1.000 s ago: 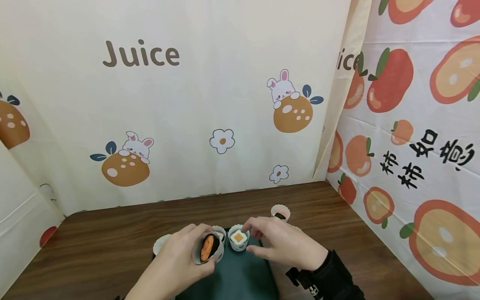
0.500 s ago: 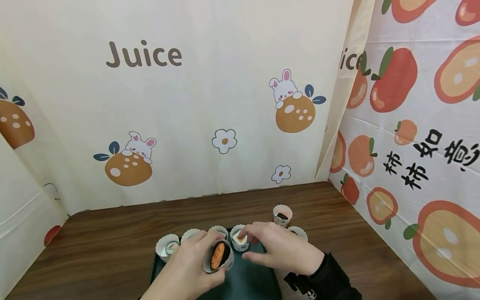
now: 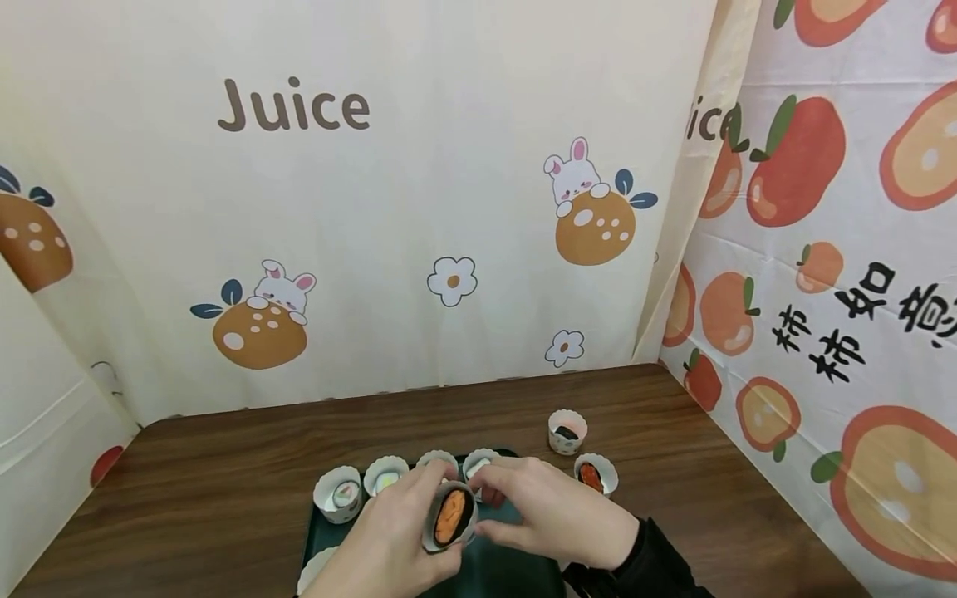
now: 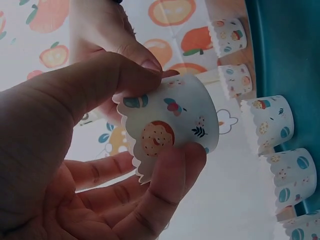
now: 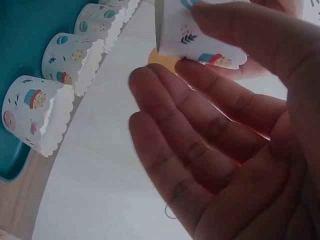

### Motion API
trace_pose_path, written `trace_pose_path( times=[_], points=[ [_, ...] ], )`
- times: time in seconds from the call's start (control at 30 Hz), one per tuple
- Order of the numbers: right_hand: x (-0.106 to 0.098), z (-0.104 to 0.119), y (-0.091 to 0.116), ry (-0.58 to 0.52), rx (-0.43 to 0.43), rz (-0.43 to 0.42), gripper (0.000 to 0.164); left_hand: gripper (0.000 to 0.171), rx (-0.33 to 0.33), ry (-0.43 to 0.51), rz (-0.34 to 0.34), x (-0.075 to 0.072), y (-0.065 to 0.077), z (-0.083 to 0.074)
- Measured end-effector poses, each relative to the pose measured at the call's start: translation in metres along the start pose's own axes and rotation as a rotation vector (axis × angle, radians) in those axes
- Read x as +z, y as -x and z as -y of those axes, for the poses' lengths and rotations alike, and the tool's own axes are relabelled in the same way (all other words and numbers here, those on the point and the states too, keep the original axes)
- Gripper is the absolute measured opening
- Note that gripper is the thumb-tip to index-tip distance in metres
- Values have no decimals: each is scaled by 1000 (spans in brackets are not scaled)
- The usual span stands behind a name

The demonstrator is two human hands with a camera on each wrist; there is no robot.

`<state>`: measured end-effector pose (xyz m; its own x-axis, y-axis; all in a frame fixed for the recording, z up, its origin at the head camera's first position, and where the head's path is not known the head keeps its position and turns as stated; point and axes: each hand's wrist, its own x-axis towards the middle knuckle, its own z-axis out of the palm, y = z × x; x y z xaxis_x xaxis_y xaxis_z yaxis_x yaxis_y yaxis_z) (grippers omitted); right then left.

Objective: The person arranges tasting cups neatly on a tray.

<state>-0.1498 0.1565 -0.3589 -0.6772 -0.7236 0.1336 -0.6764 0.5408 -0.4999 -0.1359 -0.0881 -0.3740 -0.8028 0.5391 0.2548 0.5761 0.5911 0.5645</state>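
My left hand (image 3: 396,536) grips a white paper baking cup (image 4: 192,107) with printed sweets on its wall and a scalloped rim. Inside it shows a piece of sushi (image 3: 451,517) with orange topping and a black wrap. Thumb and fingers of that hand lie on opposite sides of the cup. From the right, my right hand (image 3: 546,508) pinches the same cup between thumb and forefinger, its other fingers (image 5: 165,165) extended. Both hands hold it above the dark green tray (image 3: 516,573).
Along the tray's far edge stand several similar cups, including one with a sushi roll (image 3: 338,494) and a neighbour (image 3: 386,475). Another cup (image 3: 316,569) sits at the tray's left side. Two more cups, a farther one (image 3: 566,432) and a nearer one (image 3: 596,473), stand right of the tray on the wooden table (image 3: 247,465).
My left hand has carried the cup rightward, and my right hand has shifted from the cup at the tray's far edge to meet it. The view has turned slightly left.
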Motion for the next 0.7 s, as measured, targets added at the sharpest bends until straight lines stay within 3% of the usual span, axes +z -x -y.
trace_pose_path(
  times=[0.27, 0.47, 0.7],
  points=[
    [4, -3, -5, 28, -83, -81, 34, 70, -35, -15, -17, 3, 0, 0],
    [5, -1, -6, -29, -65, -63, 44, 80, -48, -54, -28, 2, 2, 2],
    [6, 1, -6, -117, -36, -49, 50, 74, -27, 29, -39, 0, 3, -2]
  ],
)
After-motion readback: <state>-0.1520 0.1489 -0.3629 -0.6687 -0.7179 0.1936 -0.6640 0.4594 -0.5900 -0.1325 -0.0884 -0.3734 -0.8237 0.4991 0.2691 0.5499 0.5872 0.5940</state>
